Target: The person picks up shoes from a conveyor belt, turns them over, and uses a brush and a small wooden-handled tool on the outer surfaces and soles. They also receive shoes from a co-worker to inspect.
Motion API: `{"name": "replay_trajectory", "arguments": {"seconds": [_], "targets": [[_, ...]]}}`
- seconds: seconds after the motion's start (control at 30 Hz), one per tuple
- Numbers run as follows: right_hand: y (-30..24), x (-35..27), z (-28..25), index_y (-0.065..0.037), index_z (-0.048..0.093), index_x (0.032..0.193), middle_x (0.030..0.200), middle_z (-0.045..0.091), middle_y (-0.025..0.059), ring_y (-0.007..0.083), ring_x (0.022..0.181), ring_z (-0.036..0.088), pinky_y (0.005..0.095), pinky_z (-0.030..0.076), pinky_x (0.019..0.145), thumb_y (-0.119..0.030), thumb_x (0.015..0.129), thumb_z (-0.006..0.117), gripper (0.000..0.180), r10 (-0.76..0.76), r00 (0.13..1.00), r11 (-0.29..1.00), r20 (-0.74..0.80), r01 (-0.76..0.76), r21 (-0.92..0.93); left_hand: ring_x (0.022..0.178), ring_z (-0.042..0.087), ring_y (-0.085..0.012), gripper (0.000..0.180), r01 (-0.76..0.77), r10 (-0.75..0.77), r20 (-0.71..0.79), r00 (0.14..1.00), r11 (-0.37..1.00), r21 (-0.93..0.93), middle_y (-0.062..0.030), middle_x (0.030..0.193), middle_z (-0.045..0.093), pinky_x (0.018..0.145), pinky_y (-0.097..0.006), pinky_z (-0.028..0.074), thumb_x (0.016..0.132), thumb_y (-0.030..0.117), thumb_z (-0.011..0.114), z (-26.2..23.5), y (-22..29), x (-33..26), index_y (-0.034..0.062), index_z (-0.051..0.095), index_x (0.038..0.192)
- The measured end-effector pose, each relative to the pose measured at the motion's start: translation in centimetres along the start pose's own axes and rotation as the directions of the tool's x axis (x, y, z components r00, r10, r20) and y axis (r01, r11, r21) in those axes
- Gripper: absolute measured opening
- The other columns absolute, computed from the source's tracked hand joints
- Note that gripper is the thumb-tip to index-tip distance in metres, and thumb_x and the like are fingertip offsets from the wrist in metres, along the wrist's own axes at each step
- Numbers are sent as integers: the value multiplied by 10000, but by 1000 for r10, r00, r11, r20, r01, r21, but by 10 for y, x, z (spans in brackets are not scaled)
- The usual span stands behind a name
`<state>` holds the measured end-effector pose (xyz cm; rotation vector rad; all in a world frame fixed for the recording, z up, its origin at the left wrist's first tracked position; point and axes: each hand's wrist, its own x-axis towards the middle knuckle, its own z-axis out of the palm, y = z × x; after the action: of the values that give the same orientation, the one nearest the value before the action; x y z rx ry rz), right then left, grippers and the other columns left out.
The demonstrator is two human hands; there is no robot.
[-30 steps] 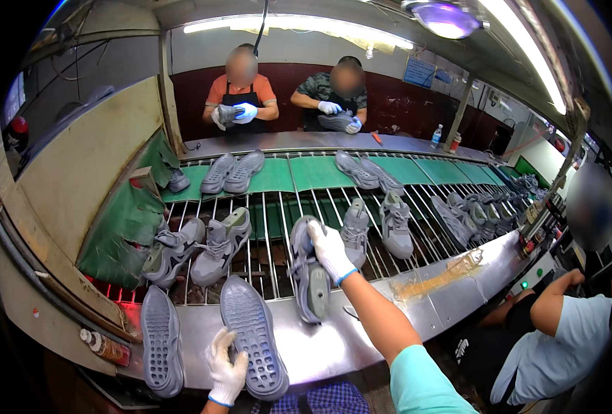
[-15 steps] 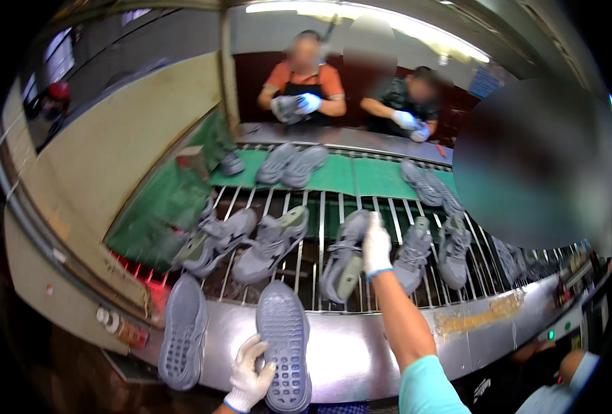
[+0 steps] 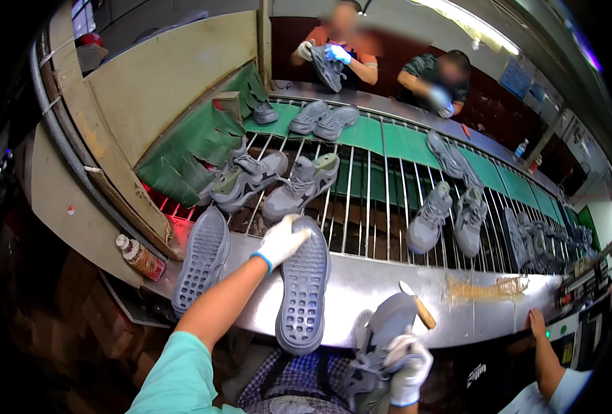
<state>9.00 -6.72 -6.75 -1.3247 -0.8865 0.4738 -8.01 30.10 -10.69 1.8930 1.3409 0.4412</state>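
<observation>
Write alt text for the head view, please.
A gloved left hand rests on an upturned grey sole on a steel ledge, while the gloved right hand holds a grey shoe. Behind, grey shoes lie on a bar conveyor.

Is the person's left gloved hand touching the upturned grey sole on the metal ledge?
Touching. The head view shows the left hand in a white glove lying on the top end of the upturned grey sole, fingers overlapping its edge with no gap.

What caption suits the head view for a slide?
Left hand rests on an upturned grey sole on the steel ledge; right hand holds a shoe.
</observation>
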Motion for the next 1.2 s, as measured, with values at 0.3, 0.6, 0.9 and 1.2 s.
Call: {"name": "replay_trajectory", "arguments": {"seconds": [0.3,0.6,0.9,1.2], "targets": [[63,-74,-61,-17,706,1111,1020,746,137,247,1124,670,479,416,1178,-607,1098,479,633,246,961,789,123,-273,550,994,749,-254,309,168,314,297,902,379,-910,-150,1140,748,925,-404,629,1065,223,620,-27,9,-38,-23,661,1248],[64,-98,-25,-76,489,1568,1452,642,156,317,1260,657,438,565,1081,-813,961,514,955,785,542,316,300,-767,558,1083,715,-173,414,-172,405,87,910,561,-810,-114,1209,745,1013,-324,569,1106,224,605,-42,64,-153,-68,618,1399],[50,-129,0,-49,364,1647,1612,497,178,300,1442,532,448,466,1206,-822,947,506,1053,682,582,298,444,-774,558,1379,602,-296,450,-474,663,180,726,673,-568,-211,1495,608,1175,-405,467,1032,66,627,31,33,-233,-29,585,1470],[48,-124,-4,-7,410,1600,1513,579,202,305,1361,614,448,549,1140,-815,906,602,1082,631,566,359,531,-819,447,1376,600,-370,904,-615,772,249,585,623,-484,-243,1492,592,1158,-456,492,755,428,970,18,47,-238,4,607,1466]]}}
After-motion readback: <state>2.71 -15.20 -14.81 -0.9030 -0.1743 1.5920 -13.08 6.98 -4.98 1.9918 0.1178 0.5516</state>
